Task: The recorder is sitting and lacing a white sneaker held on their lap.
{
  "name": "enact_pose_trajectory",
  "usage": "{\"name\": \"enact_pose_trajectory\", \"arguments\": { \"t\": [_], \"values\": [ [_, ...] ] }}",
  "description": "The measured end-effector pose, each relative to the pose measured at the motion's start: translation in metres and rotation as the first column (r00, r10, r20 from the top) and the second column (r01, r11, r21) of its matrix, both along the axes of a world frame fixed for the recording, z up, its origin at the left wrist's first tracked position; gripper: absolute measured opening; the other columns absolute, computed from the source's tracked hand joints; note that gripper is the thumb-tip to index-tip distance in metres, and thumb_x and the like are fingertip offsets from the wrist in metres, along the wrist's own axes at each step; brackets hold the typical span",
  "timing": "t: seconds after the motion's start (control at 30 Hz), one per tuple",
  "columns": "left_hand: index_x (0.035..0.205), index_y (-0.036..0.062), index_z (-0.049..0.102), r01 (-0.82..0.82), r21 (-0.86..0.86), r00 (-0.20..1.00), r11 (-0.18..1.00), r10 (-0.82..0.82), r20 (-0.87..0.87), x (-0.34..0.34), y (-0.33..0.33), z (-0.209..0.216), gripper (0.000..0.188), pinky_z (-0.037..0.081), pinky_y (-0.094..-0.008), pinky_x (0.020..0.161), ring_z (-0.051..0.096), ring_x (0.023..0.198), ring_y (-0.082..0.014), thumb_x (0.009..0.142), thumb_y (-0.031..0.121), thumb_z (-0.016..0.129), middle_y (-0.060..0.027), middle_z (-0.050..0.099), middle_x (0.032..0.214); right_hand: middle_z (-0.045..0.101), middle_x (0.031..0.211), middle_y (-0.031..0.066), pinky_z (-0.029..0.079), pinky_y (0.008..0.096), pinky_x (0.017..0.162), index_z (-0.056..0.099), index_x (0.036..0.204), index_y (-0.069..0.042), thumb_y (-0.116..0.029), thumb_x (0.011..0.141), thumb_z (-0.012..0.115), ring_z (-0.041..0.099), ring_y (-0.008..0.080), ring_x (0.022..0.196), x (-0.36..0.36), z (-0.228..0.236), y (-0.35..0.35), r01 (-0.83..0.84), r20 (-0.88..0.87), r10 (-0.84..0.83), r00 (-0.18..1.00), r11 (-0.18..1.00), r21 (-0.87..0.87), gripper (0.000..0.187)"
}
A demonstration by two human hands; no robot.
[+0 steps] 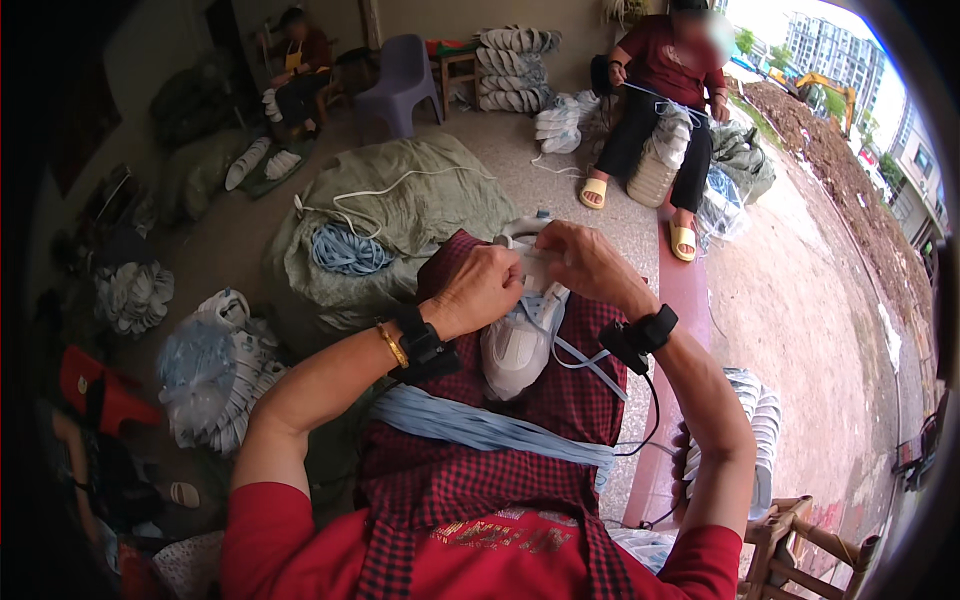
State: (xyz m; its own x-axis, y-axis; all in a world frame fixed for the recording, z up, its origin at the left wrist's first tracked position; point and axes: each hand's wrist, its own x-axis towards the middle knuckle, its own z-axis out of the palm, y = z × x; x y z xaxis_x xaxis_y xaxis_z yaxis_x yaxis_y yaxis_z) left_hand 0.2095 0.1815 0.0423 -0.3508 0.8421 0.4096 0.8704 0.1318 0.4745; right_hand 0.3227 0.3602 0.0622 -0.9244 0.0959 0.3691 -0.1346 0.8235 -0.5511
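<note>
Pale grey, a shoe (pixel 515 352) is seen at frame centre beneath the curled left hand (pixel 480 290) and right hand (pixel 588 264); whether lace is pinched cannot be told. The trailing blue lace (pixel 603 378) could be tangled if snagged by the lace bundle (pixel 490 430) below.

A purple chair (pixel 405 68) stands on grey floor (pixel 628 235) — dim wall (pixel 460 16) behind, daylight at right.

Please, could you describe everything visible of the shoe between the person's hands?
The shoe is a pale grey sneaker with a rounded toe, perhaps synthetic. It rests top up over the checked apron, toe toward the picture's lower edge. A light blue lace hangs loose at right. Left hand and right hand partly cover its far end.
</note>
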Motion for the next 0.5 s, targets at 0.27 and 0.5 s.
{"name": "enact_pose_trajectory", "arguments": {
  "t": [0.27,0.5],
  "values": [
    [0.084,0.0044,0.069,-0.034,0.188,0.992,0.982,0.055,-0.109,0.011,0.002,-0.012,0.008,0.051,-0.0427,0.071,0.064,0.083,-0.0329,0.078,-0.001,0.067,-0.0117,0.061,0.086,0.067,0.085,0.0124,0.050,0.0423,0.078,0.063,0.095,-0.003,0.002,0.074,0.064,0.063,0.0337,0.088,0.003,-0.001,-0.013,-0.028,-0.130,0.060,0.990,0.971,0.236,0.022],
    [0.088,0.0043,0.067,0.029,0.269,0.999,0.963,-0.032,0.008,0.005,-0.002,-0.015,0.008,0.051,-0.0441,0.077,0.064,0.084,-0.0343,0.080,0.003,0.067,-0.0126,0.063,0.084,0.068,0.084,0.0125,0.049,0.0457,0.078,0.059,0.097,-0.004,-0.004,0.075,0.068,0.064,0.0336,0.091,-0.003,-0.005,-0.032,0.080,-0.018,-0.079,0.997,0.909,0.410,0.024]
  ]
}}
